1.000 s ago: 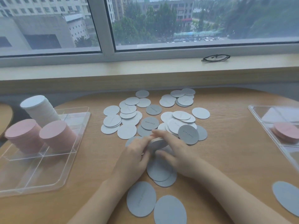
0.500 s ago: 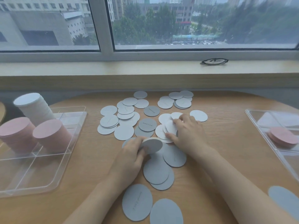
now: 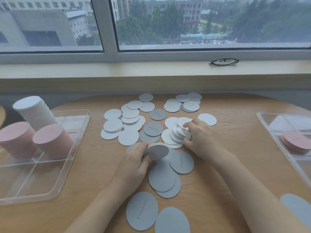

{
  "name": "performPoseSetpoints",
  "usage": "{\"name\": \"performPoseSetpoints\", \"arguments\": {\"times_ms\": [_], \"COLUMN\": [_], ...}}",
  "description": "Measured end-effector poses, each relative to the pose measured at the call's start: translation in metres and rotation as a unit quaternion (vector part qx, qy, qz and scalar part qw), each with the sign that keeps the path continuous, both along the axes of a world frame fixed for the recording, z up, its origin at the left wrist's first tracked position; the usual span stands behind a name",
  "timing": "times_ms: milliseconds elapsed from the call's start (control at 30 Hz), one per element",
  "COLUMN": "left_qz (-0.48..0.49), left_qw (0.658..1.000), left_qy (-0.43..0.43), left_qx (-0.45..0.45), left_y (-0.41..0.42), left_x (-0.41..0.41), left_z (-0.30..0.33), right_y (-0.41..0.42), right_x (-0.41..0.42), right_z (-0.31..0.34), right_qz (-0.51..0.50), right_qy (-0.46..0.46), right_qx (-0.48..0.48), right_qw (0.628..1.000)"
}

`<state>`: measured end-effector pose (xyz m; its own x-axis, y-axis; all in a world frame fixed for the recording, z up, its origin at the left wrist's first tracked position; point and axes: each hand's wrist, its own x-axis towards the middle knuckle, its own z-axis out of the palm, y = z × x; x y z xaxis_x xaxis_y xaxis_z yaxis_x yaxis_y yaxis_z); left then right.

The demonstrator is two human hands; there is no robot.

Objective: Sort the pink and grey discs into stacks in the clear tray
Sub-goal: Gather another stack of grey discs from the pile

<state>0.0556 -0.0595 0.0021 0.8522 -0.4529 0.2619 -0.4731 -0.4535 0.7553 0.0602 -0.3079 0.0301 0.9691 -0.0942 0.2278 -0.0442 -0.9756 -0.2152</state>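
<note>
Rainy window behind, wooden table point(image 3: 235, 148) covered in grey discs point(image 3: 129, 125). Left hand point(image 3: 134, 163) grips a small stack point(image 3: 157, 151); right hand point(image 3: 200, 137) pinches loose ones. Best square the edges before going to the clear tray point(image 3: 50, 187).

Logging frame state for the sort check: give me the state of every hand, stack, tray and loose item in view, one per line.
left hand: grips a small stack of grey discs
right hand: gathering fanned pale discs
left tray: holds three stacks, front compartments bare
two pink stacks: upright, side by side
white stack: leaning
loose discs: scattered, overlapping on table
right tray: holds a low pink pile
glasses: folded on sill
</note>
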Motion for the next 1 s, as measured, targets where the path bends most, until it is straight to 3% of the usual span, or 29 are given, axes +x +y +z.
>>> {"name": "performPoseSetpoints", "arguments": {"times_ms": [333, 500, 600, 733, 867, 1000], "left_qz": [0.002, 0.002, 0.005, 0.014, 0.027, 0.045], "left_qw": [1.000, 1.000, 1.000, 1.000, 1.000, 0.999], "left_qy": [0.002, -0.005, -0.003, -0.005, -0.009, 0.001], "left_qx": [-0.001, 0.002, -0.001, 0.002, 0.005, 0.027], "left_y": [0.000, -0.001, 0.000, 0.001, 0.001, 0.001], "left_x": [0.000, 0.000, 0.000, 0.000, 0.000, 0.002], "left_z": [0.000, 0.001, 0.001, 0.002, 0.001, -0.001], "right_y": [-0.004, -0.003, -0.002, 0.005, 0.023, 0.033], "right_x": [-0.004, -0.008, -0.011, -0.017, -0.024, -0.021], "right_z": [0.002, 0.006, 0.008, 0.009, 0.015, 0.006], "right_qz": [0.014, 0.015, -0.012, 0.056, 0.118, 0.144], "right_qy": [0.035, -0.023, -0.093, -0.139, -0.113, -0.091], "right_qx": [0.039, -0.006, 0.018, 0.161, 0.381, 0.416], "right_qw": [0.998, 1.000, 0.995, 0.975, 0.910, 0.893]}}
